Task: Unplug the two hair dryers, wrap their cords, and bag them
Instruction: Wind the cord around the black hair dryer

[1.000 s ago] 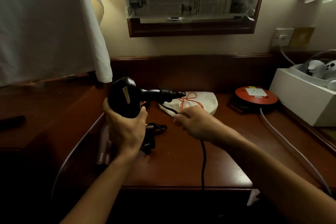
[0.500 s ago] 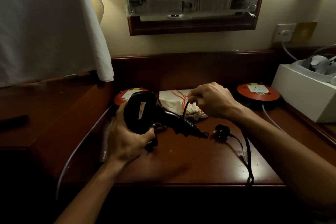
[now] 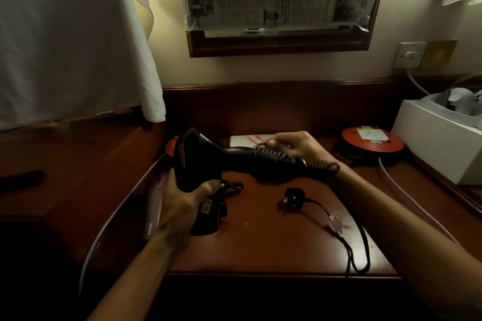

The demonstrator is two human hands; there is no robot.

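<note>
My left hand (image 3: 182, 203) grips the rounded body of the black plastic hair dryer (image 3: 208, 161), fingers curled round its lower side. The dryer is held above the dark red-brown wooden desk (image 3: 260, 242), its handle pointing to the right. My right hand (image 3: 294, 146) holds that handle from behind, thumb pressed on top of the black cord (image 3: 268, 155), which lies in several turns round the handle. The free length of cord passes under my right forearm, loops at the front edge of the desk and ends in a black three-pin plug (image 3: 293, 197) lying on the desk top, apart from any socket.

A second black dryer (image 3: 208, 216) lies on the desk just below my left hand; its shape is too dark to make out. A white cloth bag with an orange drawstring (image 3: 247, 139) lies behind the held dryer. A red round socket reel (image 3: 373, 139) sits at the right rear, beside a white box (image 3: 430, 148).
</note>
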